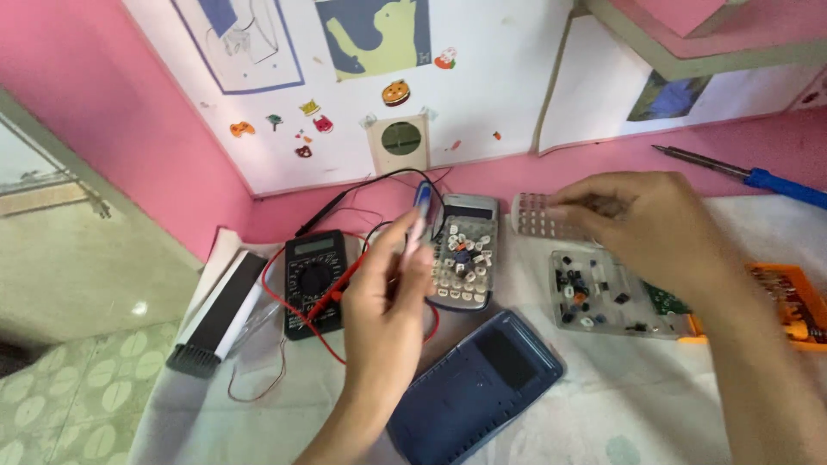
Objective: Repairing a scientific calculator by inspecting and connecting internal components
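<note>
Left hand pinches a pen-like tool over the calculator near the table's back edge, while the right hand pinches a keypad sheet above the parts tray.

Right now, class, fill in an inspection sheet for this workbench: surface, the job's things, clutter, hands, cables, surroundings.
Surface: table under a pale cloth, crowded.
Job's things: opened calculator with loose keys heaped on it; rubber keypad sheet; thin pen-like tool.
Clutter: black multimeter; blue calculator cover; clear tray of small parts; orange bit case; blue-handled soldering iron; black and white brush-like block.
Hands: left hand grips the pen-like tool; right hand holds the keypad sheet.
Cables: red and black meter leads looped beside the multimeter.
Surroundings: pink wall, white board with stickers and drawings, tiled floor at left.
</note>
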